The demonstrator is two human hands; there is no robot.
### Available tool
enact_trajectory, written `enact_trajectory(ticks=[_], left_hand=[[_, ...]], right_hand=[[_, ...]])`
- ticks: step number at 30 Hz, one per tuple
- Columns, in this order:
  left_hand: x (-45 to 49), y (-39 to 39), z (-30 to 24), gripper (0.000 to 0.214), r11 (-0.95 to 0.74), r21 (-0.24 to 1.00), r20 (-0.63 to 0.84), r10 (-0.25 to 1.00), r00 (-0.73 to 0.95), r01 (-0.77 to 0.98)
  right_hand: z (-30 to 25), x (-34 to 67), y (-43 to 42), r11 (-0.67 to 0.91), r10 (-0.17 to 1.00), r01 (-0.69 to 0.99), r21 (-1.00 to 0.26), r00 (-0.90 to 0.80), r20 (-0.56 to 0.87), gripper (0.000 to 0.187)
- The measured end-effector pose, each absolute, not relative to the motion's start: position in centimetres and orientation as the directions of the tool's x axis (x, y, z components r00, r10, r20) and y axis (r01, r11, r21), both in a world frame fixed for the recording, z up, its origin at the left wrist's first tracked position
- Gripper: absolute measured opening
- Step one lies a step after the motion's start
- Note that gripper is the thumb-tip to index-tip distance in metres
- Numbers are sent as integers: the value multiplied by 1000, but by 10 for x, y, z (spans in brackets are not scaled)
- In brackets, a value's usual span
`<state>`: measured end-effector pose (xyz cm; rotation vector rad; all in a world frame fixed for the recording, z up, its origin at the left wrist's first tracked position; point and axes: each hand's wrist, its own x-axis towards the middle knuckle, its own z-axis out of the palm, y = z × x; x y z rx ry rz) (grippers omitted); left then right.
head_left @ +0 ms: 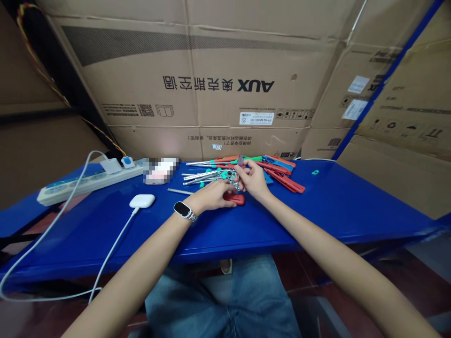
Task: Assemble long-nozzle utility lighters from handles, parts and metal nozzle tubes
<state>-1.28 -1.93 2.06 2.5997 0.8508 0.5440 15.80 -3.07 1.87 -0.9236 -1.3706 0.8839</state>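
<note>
My left hand (214, 193), with a smart band on the wrist, presses a red utility lighter (240, 200) against the table; its metal tube (179, 191) points left. My right hand (254, 180) grips a small screwdriver (240, 160) held upright, its thin shaft running down to the lighter's red handle. Whether the tip sits in a screw is too small to tell. Just behind my hands lie loose metal tubes (197, 177) with green parts. Several red, green, blue and orange lighters (282, 178) are heaped beyond and to the right.
The blue table (334, 202) backs onto a large cardboard box (225, 108). A small green piece (315, 172) lies to the right. On the left are a power strip (95, 183), a white earbud case (142, 201) on a cable, and a pixelated phone-like item (160, 171).
</note>
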Motion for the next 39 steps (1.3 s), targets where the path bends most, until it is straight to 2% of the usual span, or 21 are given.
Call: enact_trajectory(ticks=[2, 6, 14, 25, 29, 36, 39], left_hand=[[-13, -18, 21, 28, -759, 437, 223, 611, 760, 482], [-17, -16, 24, 29, -691, 458, 138, 677, 723, 559], [-19, -12, 21, 29, -652, 516, 166, 713, 682, 556], [-18, -13, 21, 23, -673, 471, 162, 702, 694, 570], [-16, -12, 15, 21, -679, 465, 171, 699, 694, 569], [-7, -14, 5, 27, -692, 579, 268, 660, 701, 431], [-7, -12, 2, 28, -665, 600, 252, 684, 684, 444]], right_hand=[[16, 156, -29, 415, 909, 20, -910, 19, 415, 41], [10, 157, -28, 458, 887, 15, -889, 58, 458, 40], [8, 160, -28, 493, 863, 65, -868, 90, 497, 35], [5, 158, -31, 477, 873, 101, -873, 59, 483, 31], [5, 159, -32, 512, 853, 136, -848, 35, 521, 28], [6, 162, -34, 536, 840, 156, -830, 1, 543, 28], [9, 165, -34, 525, 848, 161, -836, -16, 529, 33]])
